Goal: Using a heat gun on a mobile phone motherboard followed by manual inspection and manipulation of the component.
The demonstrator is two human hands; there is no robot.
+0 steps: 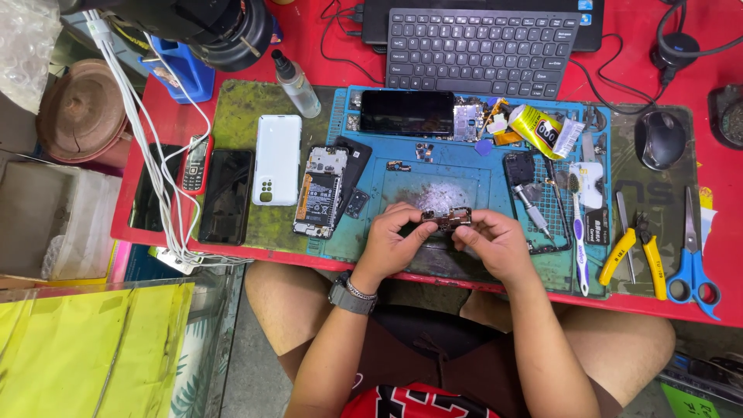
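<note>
Circuit-board part (pixel 447 220) pinched between left hand (pixel 393 241) and right hand (pixel 495 244) — raised off blue mat (pixel 464 162), apparently for close inspection.

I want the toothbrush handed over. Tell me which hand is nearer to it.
Right. The right hand sits just left of the toothbrush; the left hand is farther left, both pinching a small metal part.

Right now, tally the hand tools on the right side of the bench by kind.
Scissors, blue handles: 1
Cutters, yellow handles: 1
Brush, white and purple: 1
Screwdriver: 1
Total: 4
Both hands, left hand and right hand, hold a small phone part, not a tool.
</note>
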